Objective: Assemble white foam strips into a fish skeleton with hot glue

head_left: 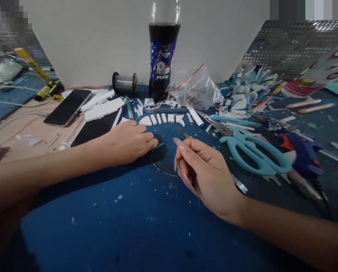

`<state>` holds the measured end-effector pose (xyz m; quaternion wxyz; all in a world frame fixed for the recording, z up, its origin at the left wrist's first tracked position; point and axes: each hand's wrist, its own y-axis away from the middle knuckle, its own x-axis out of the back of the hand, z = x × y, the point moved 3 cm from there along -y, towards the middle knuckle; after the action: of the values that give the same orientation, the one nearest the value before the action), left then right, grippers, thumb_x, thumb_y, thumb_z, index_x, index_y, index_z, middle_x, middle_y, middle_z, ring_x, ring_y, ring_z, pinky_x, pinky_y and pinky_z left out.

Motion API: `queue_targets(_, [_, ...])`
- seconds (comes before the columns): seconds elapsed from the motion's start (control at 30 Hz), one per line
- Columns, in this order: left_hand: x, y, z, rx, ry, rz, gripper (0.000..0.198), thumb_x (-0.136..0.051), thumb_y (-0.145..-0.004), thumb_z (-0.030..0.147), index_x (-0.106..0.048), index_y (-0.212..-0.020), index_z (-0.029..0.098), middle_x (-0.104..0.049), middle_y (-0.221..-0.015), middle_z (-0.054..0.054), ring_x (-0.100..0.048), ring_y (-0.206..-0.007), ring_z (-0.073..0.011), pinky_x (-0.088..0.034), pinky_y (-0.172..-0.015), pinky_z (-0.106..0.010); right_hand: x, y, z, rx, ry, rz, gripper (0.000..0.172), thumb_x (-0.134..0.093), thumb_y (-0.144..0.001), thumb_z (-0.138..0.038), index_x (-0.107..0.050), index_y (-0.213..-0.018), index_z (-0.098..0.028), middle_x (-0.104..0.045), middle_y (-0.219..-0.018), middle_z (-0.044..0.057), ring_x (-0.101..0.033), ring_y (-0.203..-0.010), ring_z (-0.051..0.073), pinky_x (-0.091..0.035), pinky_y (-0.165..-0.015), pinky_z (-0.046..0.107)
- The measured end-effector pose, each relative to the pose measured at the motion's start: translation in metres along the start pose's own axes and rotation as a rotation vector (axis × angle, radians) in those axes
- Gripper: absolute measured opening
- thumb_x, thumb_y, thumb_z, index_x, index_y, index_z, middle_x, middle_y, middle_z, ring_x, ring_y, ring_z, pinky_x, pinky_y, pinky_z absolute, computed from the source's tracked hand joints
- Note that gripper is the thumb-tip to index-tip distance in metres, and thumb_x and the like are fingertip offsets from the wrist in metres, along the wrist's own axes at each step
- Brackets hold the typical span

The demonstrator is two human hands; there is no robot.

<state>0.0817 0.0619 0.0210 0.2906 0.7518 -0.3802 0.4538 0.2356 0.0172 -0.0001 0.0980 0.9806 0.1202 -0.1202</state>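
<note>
My left hand (pixel 132 142) rests low over the blue mat (pixel 101 219), its fingers curled down and closed. A thin teal piece (pixel 159 145) juts out at its fingertips; what the fingers grip is hidden. My right hand (pixel 207 172) is closed around a slim metal tool (pixel 182 132) with a pointed, blade-like tip, whose back end shows behind the hand. Between both hands lies a thin curved strand with coloured bits (pixel 165 172). Just beyond them, white cut pieces (pixel 163 118) form a row shaped like a fish skeleton.
Blue-handled scissors (pixel 255 153) and a blue glue gun (pixel 306 153) lie at right. Behind stand a Pepsi bottle (pixel 163 56), a wire spool (pixel 125 84) and a zip bag (pixel 198 90). Scraps (pixel 242 94) heap at back right. A phone (pixel 68 107) lies left.
</note>
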Motion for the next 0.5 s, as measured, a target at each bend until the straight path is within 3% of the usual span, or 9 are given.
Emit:
queue_targets(0.17, [-0.003, -0.002, -0.002, -0.080, 0.081, 0.021, 0.017, -0.048, -0.088, 0.015, -0.058, -0.075, 0.017, -0.065, -0.068, -0.002, -0.054, -0.061, -0.0162, -0.027, -0.052, -0.031, 0.000, -0.001, 0.000, -0.004, 0.003, 0.008, 0.035, -0.053, -0.094, -0.032, -0.051, -0.062, -0.019, -0.041, -0.040, -0.008, -0.034, -0.028, 0.002, -0.029, -0.028, 0.012])
queue_targets(0.27, [-0.003, -0.001, -0.006, -0.043, 0.160, 0.035, 0.017, -0.048, -0.087, 0.014, -0.056, -0.072, 0.017, -0.062, -0.065, -0.001, -0.051, -0.057, -0.0154, -0.028, -0.051, -0.029, 0.000, -0.001, 0.001, -0.007, -0.006, 0.007, 0.035, -0.052, -0.095, -0.032, -0.051, -0.063, -0.019, -0.041, -0.041, -0.008, -0.034, -0.028, 0.002, -0.029, -0.028, 0.011])
queue_targets(0.37, [0.004, 0.002, -0.012, 0.092, 0.350, 0.138, 0.024, -0.046, -0.088, 0.016, -0.048, -0.064, 0.018, -0.053, -0.058, 0.001, -0.044, -0.053, -0.0123, -0.030, -0.051, -0.026, 0.001, -0.001, 0.002, 0.003, -0.024, -0.013, 0.034, -0.052, -0.095, -0.032, -0.052, -0.064, -0.019, -0.042, -0.042, -0.008, -0.035, -0.029, 0.002, -0.029, -0.029, 0.011])
queue_targets(0.5, [0.014, 0.009, -0.013, 0.378, 0.862, 0.279, 0.031, -0.040, -0.090, 0.018, -0.034, -0.059, 0.020, -0.034, -0.053, 0.006, -0.032, -0.048, -0.0080, -0.028, -0.046, -0.020, 0.001, 0.002, 0.001, 0.019, -0.005, -0.003, 0.033, -0.051, -0.095, -0.034, -0.051, -0.065, -0.020, -0.041, -0.042, -0.008, -0.034, -0.029, 0.003, -0.029, -0.029, 0.012])
